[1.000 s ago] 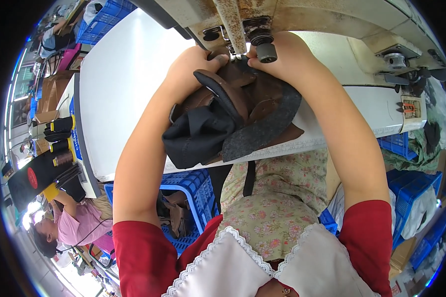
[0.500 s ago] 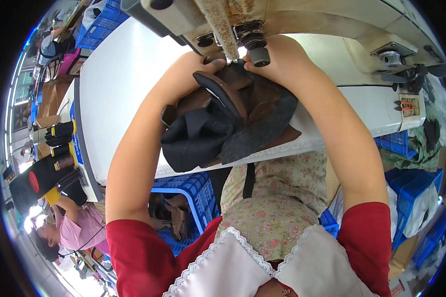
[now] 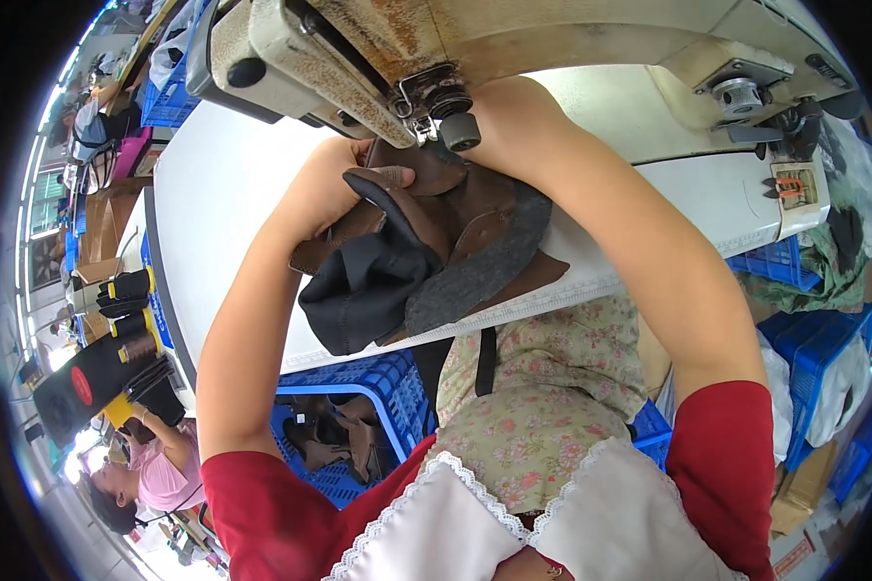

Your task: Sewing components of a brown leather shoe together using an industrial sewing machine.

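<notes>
A brown leather and black fabric piece, apparently a shoe upper (image 3: pixel 480 266), lies folded on the white sewing machine bed, its far end under the machine's needle area (image 3: pixel 422 131). My left hand (image 3: pixel 344 179) is closed on its far left part, with the thumb lying over the brown leather. Beyond the piece, my right hand (image 3: pixel 494 121) reaches in beside the presser parts. Its fingers are hidden behind a dark round knob (image 3: pixel 459 132) and the machine head. The black padded fabric hangs toward the bed's near edge.
A blue crate (image 3: pixel 397 382) with brown leather pieces stands below the bed's near edge. Small orange-handled snips (image 3: pixel 790 187) lie at the bed's right end. More blue crates (image 3: pixel 814 368) stand at right. At far left a person in pink (image 3: pixel 170 474) works by another machine (image 3: pixel 82 378).
The machine, bed and shoe upper have shifted in view, partly as my head moves. My left thumb now shows over the leather. My right fingertips have gone out of sight behind the knob.
</notes>
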Demonstrator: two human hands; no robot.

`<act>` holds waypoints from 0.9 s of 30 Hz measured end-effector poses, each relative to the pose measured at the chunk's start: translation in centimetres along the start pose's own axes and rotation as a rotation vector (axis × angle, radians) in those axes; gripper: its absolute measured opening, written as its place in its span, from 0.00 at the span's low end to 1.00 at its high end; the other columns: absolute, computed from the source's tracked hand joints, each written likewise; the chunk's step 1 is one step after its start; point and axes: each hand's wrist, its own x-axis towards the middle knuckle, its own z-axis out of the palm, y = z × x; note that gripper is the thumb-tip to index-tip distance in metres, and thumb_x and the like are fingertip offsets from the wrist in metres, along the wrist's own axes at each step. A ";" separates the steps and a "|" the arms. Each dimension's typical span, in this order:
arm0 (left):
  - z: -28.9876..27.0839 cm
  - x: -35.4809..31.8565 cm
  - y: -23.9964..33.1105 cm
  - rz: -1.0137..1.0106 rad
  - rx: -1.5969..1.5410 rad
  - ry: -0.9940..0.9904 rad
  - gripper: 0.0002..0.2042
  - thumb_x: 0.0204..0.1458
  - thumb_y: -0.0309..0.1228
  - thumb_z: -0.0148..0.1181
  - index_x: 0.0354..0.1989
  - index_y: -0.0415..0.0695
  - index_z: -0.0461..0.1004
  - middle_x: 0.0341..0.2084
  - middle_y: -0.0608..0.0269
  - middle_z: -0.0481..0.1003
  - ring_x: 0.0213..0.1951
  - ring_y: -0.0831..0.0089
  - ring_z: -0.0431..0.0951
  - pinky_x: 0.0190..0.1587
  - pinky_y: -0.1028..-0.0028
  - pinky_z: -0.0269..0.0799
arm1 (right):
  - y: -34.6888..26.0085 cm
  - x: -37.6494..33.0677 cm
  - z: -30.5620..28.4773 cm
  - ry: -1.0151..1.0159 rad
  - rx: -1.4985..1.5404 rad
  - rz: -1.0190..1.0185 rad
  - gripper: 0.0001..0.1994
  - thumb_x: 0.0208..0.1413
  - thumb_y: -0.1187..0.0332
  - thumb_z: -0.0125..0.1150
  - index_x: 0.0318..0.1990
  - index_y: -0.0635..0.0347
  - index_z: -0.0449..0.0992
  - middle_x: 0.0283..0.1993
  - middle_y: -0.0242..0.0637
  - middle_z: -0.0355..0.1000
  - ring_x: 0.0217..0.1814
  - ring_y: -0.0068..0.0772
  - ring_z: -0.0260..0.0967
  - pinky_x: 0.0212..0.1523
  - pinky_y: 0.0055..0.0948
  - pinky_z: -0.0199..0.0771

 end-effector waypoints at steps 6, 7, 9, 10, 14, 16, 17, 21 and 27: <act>0.2 -0.3 0.5 0.008 -0.014 -0.002 0.06 0.51 0.25 0.65 0.29 0.38 0.74 0.13 0.69 0.67 0.10 0.82 0.61 0.12 0.78 0.50 | 0.5 -0.2 0.4 0.051 0.042 -0.003 0.06 0.44 0.69 0.61 0.30 0.56 0.81 0.33 0.37 0.78 0.39 0.43 0.77 0.38 0.41 0.78; 0.2 -0.3 0.5 0.023 0.008 0.000 0.06 0.51 0.25 0.65 0.28 0.38 0.74 0.12 0.69 0.66 0.10 0.82 0.61 0.12 0.78 0.50 | 0.4 -0.2 0.3 0.031 0.039 0.029 0.05 0.43 0.69 0.61 0.29 0.55 0.81 0.33 0.37 0.78 0.39 0.43 0.77 0.38 0.41 0.77; 0.2 -0.2 0.5 0.039 0.030 0.002 0.06 0.51 0.24 0.64 0.27 0.38 0.74 0.12 0.70 0.66 0.10 0.82 0.61 0.12 0.78 0.50 | 0.5 -0.2 0.4 0.011 0.035 0.061 0.05 0.43 0.68 0.61 0.29 0.54 0.81 0.33 0.37 0.77 0.40 0.43 0.76 0.39 0.41 0.77; 0.2 -0.2 0.5 0.059 0.062 0.010 0.06 0.51 0.25 0.65 0.26 0.38 0.74 0.12 0.69 0.66 0.10 0.82 0.62 0.13 0.78 0.52 | 0.5 -0.1 0.5 0.020 0.042 0.067 0.05 0.43 0.68 0.62 0.28 0.54 0.81 0.33 0.37 0.77 0.39 0.43 0.76 0.38 0.41 0.77; -0.6 0.6 -0.3 0.148 0.258 0.033 0.10 0.48 0.30 0.68 0.22 0.39 0.75 0.14 0.67 0.70 0.14 0.80 0.68 0.18 0.76 0.61 | 0.3 -0.2 0.0 0.004 0.037 0.087 0.05 0.44 0.67 0.62 0.28 0.54 0.81 0.32 0.37 0.77 0.39 0.43 0.76 0.38 0.42 0.77; -1.2 0.9 -0.3 0.108 0.313 0.024 0.14 0.47 0.34 0.69 0.36 0.38 0.75 0.26 0.64 0.75 0.26 0.76 0.72 0.31 0.74 0.67 | 0.2 -0.1 -0.3 -0.017 0.043 0.089 0.05 0.44 0.67 0.62 0.28 0.53 0.81 0.32 0.38 0.77 0.39 0.43 0.76 0.37 0.42 0.76; -1.3 1.0 -0.2 0.067 0.369 0.012 0.25 0.45 0.38 0.71 0.49 0.36 0.75 0.38 0.61 0.80 0.38 0.71 0.77 0.44 0.71 0.73 | 0.2 -0.1 -0.4 -0.038 0.049 0.095 0.05 0.44 0.67 0.62 0.29 0.53 0.81 0.31 0.38 0.77 0.38 0.43 0.76 0.37 0.42 0.76; -1.5 1.2 0.6 -0.006 0.440 0.004 0.24 0.46 0.39 0.70 0.49 0.38 0.76 0.37 0.61 0.80 0.37 0.72 0.77 0.41 0.71 0.73 | 0.7 -0.1 0.0 -0.009 0.029 0.081 0.05 0.45 0.65 0.63 0.29 0.53 0.81 0.31 0.38 0.77 0.38 0.43 0.76 0.37 0.42 0.76; -1.6 1.2 0.8 0.062 0.498 0.023 0.23 0.47 0.39 0.70 0.49 0.38 0.77 0.36 0.61 0.80 0.35 0.73 0.77 0.40 0.72 0.73 | 0.6 0.0 0.2 -0.003 -0.009 0.072 0.07 0.46 0.63 0.63 0.29 0.54 0.82 0.31 0.39 0.77 0.38 0.43 0.76 0.37 0.43 0.76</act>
